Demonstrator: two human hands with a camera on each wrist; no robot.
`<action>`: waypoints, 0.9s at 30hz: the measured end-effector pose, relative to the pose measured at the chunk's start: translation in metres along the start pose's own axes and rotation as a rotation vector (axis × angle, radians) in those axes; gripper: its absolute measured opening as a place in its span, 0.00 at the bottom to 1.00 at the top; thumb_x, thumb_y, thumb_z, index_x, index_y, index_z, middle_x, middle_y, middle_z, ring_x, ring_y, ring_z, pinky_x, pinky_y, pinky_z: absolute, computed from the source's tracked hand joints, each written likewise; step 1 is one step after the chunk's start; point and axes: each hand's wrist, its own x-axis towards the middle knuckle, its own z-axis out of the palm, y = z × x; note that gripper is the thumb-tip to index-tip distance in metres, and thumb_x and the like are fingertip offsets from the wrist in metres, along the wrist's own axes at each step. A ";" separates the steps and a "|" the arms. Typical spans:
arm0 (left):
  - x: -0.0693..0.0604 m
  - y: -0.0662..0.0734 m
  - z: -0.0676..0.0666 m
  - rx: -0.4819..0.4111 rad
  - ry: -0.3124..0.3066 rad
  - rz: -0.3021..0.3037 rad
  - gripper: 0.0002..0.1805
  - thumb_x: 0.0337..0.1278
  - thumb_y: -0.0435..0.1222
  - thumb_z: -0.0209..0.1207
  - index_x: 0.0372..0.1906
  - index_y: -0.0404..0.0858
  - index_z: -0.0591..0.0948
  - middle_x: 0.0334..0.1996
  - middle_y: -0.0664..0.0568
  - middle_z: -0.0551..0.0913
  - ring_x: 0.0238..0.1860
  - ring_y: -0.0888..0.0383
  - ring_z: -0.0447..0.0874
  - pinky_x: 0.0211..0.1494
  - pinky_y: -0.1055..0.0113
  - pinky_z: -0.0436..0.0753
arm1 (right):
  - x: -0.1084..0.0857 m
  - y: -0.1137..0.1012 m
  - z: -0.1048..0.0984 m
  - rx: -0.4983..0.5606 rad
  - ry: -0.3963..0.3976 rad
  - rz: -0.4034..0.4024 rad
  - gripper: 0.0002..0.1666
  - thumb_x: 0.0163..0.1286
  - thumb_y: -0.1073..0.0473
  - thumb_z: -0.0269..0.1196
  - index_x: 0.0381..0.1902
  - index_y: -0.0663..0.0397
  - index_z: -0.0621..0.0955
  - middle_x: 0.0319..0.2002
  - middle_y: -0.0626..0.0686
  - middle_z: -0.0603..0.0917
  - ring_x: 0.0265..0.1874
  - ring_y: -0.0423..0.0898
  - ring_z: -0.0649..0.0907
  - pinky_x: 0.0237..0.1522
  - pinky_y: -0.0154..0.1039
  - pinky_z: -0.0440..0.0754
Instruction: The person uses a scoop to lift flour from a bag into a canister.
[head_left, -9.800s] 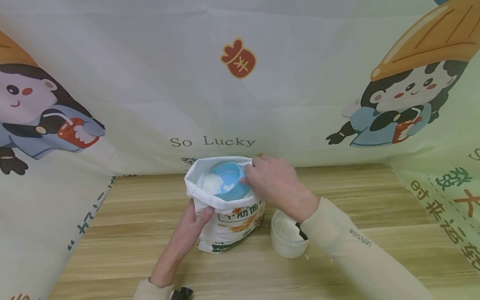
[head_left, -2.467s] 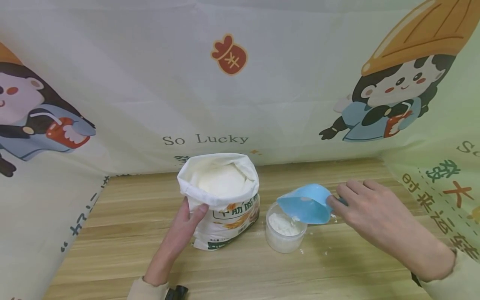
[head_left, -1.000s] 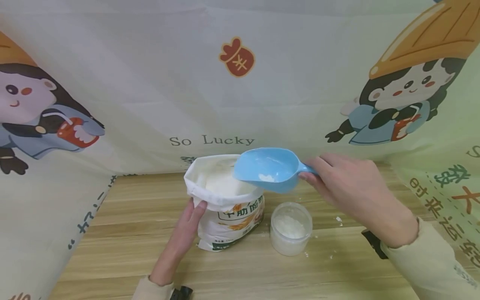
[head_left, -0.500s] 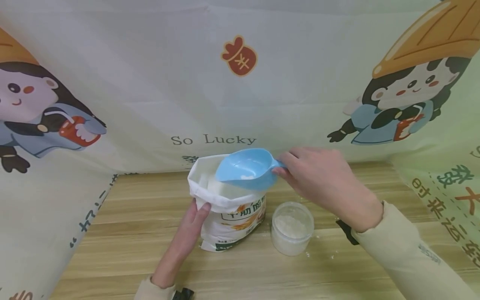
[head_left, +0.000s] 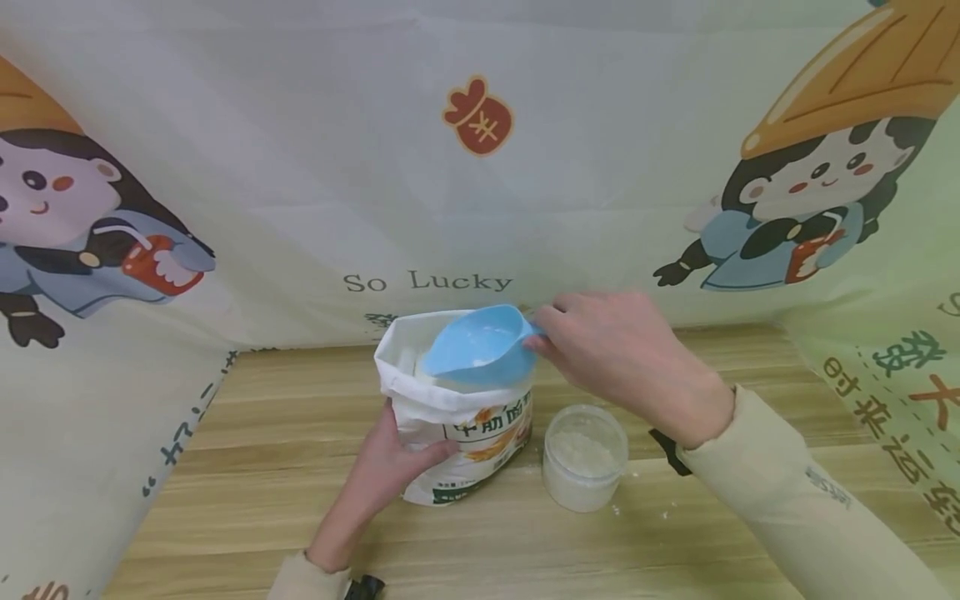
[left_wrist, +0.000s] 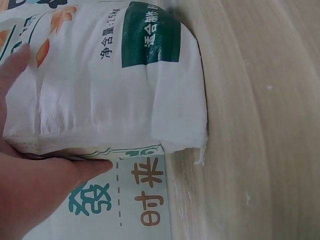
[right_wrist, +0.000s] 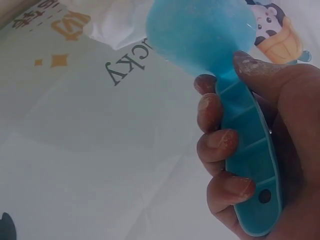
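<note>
My right hand (head_left: 618, 354) grips the handle of a blue scoop (head_left: 480, 342). In the right wrist view the fingers (right_wrist: 217, 145) curl round the ribbed handle, with white powder on the thumb. The scoop's bowl is tilted over the mouth of a white flour bag (head_left: 427, 454), its tip at the flour inside, with a little flour clinging in the bowl. My left hand (head_left: 386, 462) holds the bag's left side, thumb across the printed front and other fingers mostly hidden behind. The left wrist view shows the bag's lower part (left_wrist: 100, 100) standing on the table.
A clear round tub (head_left: 585, 467) with flour in it stands right of the bag, below my right forearm. Flour crumbs (head_left: 663, 512) lie on the wooden table (head_left: 465, 554) beside it. A printed cloth (head_left: 585, 167) rises behind and at both sides.
From above the tub, the scoop has travelled left over the bag and dipped slightly into its mouth. My left thumb has shifted down and right across the bag's front. The tub stays put.
</note>
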 end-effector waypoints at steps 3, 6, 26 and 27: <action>0.001 -0.001 0.002 0.036 0.019 0.007 0.47 0.47 0.35 0.79 0.72 0.47 0.66 0.64 0.50 0.78 0.65 0.46 0.76 0.67 0.40 0.74 | 0.004 -0.003 -0.005 -0.008 -0.083 0.024 0.16 0.73 0.45 0.68 0.45 0.50 0.87 0.25 0.47 0.80 0.21 0.45 0.76 0.15 0.38 0.71; 0.001 -0.003 0.003 0.056 0.028 0.003 0.47 0.46 0.34 0.80 0.71 0.46 0.66 0.63 0.49 0.78 0.65 0.45 0.77 0.67 0.40 0.75 | 0.010 -0.008 -0.008 -0.026 -0.156 0.033 0.17 0.72 0.43 0.68 0.47 0.49 0.87 0.26 0.48 0.82 0.22 0.46 0.78 0.15 0.40 0.73; 0.001 -0.001 0.005 0.147 0.067 -0.033 0.43 0.45 0.35 0.80 0.67 0.41 0.71 0.58 0.46 0.82 0.60 0.46 0.80 0.63 0.43 0.79 | 0.031 -0.035 -0.007 -0.154 -0.254 0.011 0.15 0.62 0.68 0.67 0.19 0.44 0.82 0.18 0.45 0.75 0.17 0.44 0.66 0.16 0.40 0.73; 0.001 0.000 0.005 0.152 0.066 -0.034 0.43 0.45 0.35 0.80 0.67 0.41 0.71 0.58 0.46 0.82 0.60 0.45 0.80 0.63 0.43 0.78 | 0.030 -0.036 -0.005 -0.167 -0.237 0.006 0.16 0.59 0.70 0.65 0.18 0.44 0.81 0.17 0.45 0.74 0.17 0.43 0.65 0.16 0.40 0.73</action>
